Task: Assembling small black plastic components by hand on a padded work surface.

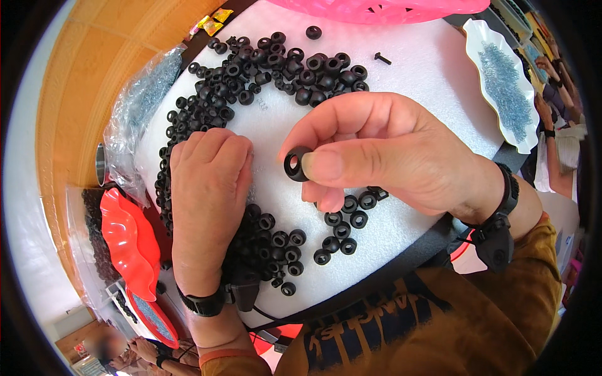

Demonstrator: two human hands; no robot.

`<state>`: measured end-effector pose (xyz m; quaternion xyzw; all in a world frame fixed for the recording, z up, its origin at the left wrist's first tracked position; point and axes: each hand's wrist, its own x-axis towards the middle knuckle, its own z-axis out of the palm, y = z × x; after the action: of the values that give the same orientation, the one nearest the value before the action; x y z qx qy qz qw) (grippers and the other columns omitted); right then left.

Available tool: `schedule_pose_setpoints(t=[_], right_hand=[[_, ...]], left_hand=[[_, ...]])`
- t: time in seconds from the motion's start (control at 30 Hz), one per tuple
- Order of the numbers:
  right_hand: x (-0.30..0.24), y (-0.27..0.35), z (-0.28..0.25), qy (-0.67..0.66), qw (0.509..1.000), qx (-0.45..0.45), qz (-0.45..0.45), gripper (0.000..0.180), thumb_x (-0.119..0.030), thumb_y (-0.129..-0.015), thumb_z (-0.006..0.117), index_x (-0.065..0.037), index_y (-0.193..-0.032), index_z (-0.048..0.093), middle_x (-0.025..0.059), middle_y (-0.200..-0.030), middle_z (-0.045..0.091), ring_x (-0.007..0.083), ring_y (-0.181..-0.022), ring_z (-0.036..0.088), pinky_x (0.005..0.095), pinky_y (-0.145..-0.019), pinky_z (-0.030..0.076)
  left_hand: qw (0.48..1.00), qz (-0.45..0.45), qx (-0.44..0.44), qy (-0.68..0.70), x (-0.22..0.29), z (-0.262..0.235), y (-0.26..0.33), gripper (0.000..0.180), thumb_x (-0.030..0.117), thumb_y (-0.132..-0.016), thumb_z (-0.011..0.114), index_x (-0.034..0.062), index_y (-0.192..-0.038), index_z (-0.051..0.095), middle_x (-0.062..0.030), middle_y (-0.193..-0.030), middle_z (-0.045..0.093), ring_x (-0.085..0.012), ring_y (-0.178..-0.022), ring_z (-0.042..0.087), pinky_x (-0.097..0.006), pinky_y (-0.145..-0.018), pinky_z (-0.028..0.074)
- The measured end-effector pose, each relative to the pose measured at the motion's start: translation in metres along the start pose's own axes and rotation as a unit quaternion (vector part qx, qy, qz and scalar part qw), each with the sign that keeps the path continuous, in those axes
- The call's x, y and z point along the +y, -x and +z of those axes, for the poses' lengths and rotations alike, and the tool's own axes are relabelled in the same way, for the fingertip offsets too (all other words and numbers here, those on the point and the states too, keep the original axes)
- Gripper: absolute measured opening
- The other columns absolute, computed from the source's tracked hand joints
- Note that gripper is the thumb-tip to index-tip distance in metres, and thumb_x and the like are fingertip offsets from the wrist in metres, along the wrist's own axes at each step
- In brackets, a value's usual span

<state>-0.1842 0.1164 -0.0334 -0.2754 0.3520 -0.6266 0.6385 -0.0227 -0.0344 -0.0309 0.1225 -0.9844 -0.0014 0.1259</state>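
My right hand is raised over the white foam-like sheet, pinching a round black ring-shaped piece between thumb and fingers. The hole of the piece shows plainly. Left of it, my left hand is curled, knuckles up, at the inner edge of a curved heap of similar black pieces. Its fingertips are hidden beneath it, so whatever they hold cannot be seen. A cluster of black rings lies by the left wrist, and several more sit below the right hand.
A pink basket stands at the far edge. To the right is a white wavy dish of small clear pieces. A clear plastic bag and a red wavy dish are at left. One black bolt-like piece lies apart. Other people are at both sides.
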Motion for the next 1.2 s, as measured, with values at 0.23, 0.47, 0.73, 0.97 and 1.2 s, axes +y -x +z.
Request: schedule_pose_setpoints(t=[0.23, 0.47, 0.73, 0.97, 1.2], right_hand=[[0.000, 0.000, -0.002, -0.017, 1.000, -0.019, 0.001, 0.024, -0.016, -0.088, 0.062, 0.001, -0.105, 0.059, 0.0064, -0.085, 0.064, 0.0110, -0.075, 0.061, 0.0240, -0.069, 0.050], [-0.003, 0.004, -0.001, -0.018, 0.999, -0.003, 0.032, 0.021, -0.008, -0.085, 0.064, 0.001, -0.104, 0.060, 0.0034, -0.086, 0.064, 0.0074, -0.076, 0.060, 0.0202, -0.068, 0.048], [-0.001, 0.004, -0.001, 0.000, 0.999, -0.028, 0.028, 0.023, -0.001, -0.083, 0.065, 0.000, -0.105, 0.059, 0.0025, -0.092, 0.063, 0.0050, -0.082, 0.058, 0.0177, -0.070, 0.047], [0.000, 0.003, -0.001, 0.007, 0.999, -0.033, 0.033, 0.025, -0.001, -0.083, 0.065, 0.002, -0.107, 0.057, 0.0036, -0.093, 0.063, 0.0066, -0.083, 0.059, 0.0184, -0.072, 0.048], [-0.002, 0.001, -0.005, -0.017, 1.000, -0.012, 0.009, 0.025, -0.007, -0.086, 0.063, 0.002, -0.108, 0.057, 0.0063, -0.090, 0.065, 0.0101, -0.081, 0.062, 0.0215, -0.072, 0.050]], left_hand=[[0.966, -0.162, 0.045, 0.198, 0.014, -0.012, 0.002, 0.013, -0.003, -0.076, 0.060, 0.0021, -0.087, 0.058, -0.0079, -0.083, 0.058, -0.0202, -0.072, 0.056, -0.031, -0.068, 0.044], [0.853, -0.141, 0.128, 0.486, 0.040, -0.034, 0.008, 0.016, -0.008, -0.077, 0.060, -0.0029, -0.092, 0.061, -0.0087, -0.087, 0.059, -0.0157, -0.078, 0.055, -0.026, -0.071, 0.043], [0.879, -0.150, 0.119, 0.437, 0.049, -0.035, 0.008, 0.019, -0.005, -0.076, 0.063, -0.0025, -0.095, 0.065, -0.0085, -0.082, 0.060, -0.0176, -0.076, 0.056, -0.026, -0.069, 0.043], [0.931, -0.090, 0.110, 0.335, 0.047, -0.033, 0.009, 0.021, -0.004, -0.075, 0.064, -0.0024, -0.096, 0.066, -0.0089, -0.082, 0.060, -0.0169, -0.072, 0.055, -0.025, -0.064, 0.043], [0.964, 0.024, 0.097, 0.247, 0.051, -0.023, 0.009, 0.040, 0.017, -0.086, 0.054, -0.0053, -0.119, 0.055, -0.0092, -0.095, 0.052, -0.0159, -0.083, 0.048, -0.026, -0.073, 0.038]])
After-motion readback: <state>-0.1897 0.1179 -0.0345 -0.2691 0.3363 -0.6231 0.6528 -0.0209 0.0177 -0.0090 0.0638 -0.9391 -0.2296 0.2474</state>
